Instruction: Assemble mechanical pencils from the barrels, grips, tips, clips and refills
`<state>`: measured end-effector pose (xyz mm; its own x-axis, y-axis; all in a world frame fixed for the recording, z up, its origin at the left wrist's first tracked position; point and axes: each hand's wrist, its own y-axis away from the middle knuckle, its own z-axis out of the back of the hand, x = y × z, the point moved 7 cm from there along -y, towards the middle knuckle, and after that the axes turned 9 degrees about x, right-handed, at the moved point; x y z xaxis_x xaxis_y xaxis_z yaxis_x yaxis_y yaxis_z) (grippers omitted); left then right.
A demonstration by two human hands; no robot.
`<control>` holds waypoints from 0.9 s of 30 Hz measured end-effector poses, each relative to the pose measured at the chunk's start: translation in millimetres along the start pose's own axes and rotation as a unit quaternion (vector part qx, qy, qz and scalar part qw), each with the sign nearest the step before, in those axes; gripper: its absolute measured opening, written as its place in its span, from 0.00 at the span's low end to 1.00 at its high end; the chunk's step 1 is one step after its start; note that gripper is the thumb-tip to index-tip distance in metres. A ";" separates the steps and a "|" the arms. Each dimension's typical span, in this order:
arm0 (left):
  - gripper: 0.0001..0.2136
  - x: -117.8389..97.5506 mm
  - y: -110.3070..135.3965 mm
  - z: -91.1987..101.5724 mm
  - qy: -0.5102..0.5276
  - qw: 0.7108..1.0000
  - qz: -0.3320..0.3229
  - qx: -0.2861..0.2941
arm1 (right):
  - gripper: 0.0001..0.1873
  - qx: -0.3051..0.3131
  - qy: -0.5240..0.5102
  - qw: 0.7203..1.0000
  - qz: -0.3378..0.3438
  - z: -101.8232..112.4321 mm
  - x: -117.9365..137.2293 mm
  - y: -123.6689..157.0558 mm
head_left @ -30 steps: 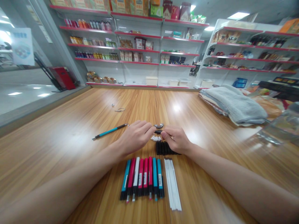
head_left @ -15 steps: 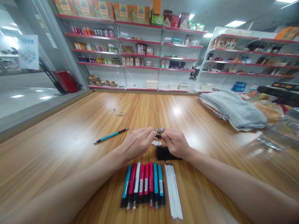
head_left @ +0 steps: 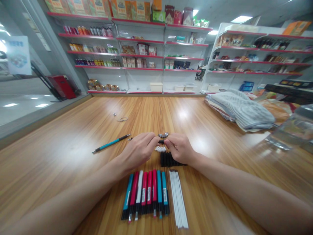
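Both hands meet over the middle of the table, holding a pen whose black part [head_left: 161,141] shows between them. My left hand [head_left: 140,149] is closed around the pen, and an end of it pokes out on that hand's far left. My right hand [head_left: 180,148] pinches the black part with thumb and fingers. Small silver pen tips [head_left: 163,134] lie just beyond the hands. White little parts [head_left: 160,149] and a row of black grips [head_left: 167,160] sit beneath them, partly hidden. Nearer me are red, blue and white pen barrels [head_left: 149,186] and white refills [head_left: 178,199].
A blue and black pen [head_left: 111,143] lies left of my hands. Farther back are a thin ring-shaped piece [head_left: 122,119] and a tiny silver bit [head_left: 114,114]. Folded cloth [head_left: 242,109] and a clear container [head_left: 290,127] stand right. Stocked shelves [head_left: 139,40] line the back.
The view has shifted slightly, so everything appears a little farther left. Both hands keep their hold on the pen; more of its end shows beyond my left hand.
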<state>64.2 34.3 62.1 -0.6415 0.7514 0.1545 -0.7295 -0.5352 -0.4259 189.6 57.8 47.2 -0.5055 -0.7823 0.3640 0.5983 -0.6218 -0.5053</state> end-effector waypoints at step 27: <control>0.10 13.0 4.6 -10.1 -0.031 0.999 -0.002 0.013 | 0.16 -0.008 0.035 0.999 0.020 -2.6 -4.1 -0.9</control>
<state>54.9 45.4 53.1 -0.6522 0.7281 0.2113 -0.7368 -0.5431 -0.4029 189.6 61.7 44.1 -0.5243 -0.8013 0.2882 0.6094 -0.5895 -0.5302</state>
